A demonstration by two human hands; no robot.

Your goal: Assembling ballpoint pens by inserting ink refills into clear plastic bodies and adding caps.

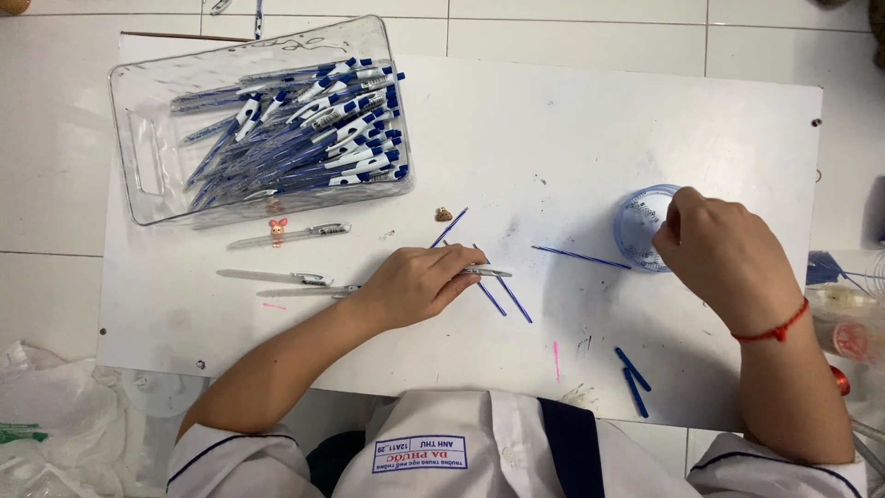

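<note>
The left hand has its fingers closed around a clear pen barrel, tip just past the fingertips; the right hand pinches into the small round container, which might tip if the fingers pull sideways

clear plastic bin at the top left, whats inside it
The clear bin holds a heap of blue-and-white pens, lying mostly slantwise and filling its right half. Pens lower in the heap are covered by those on top, so their number cannot be told.
</note>
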